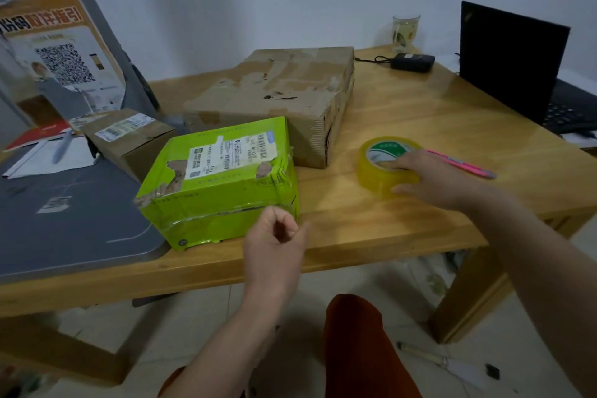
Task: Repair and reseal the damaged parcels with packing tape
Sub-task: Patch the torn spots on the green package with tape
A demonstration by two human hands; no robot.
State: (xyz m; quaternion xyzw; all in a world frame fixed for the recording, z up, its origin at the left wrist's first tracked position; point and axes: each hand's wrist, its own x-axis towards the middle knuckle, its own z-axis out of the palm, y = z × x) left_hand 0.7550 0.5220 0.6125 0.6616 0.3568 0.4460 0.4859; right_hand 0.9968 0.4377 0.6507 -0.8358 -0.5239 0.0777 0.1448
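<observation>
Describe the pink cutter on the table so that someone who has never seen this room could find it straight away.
On the wooden table, look right of the large brown box to the yellow tape roll under the right hand. The pink cutter lies flat just behind that hand, the only thin pink thing there.

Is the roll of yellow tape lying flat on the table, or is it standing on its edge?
Lying flat. The tape roll rests on one side on the wooden table, its hole facing up, with the right hand gripping it from above.
</observation>
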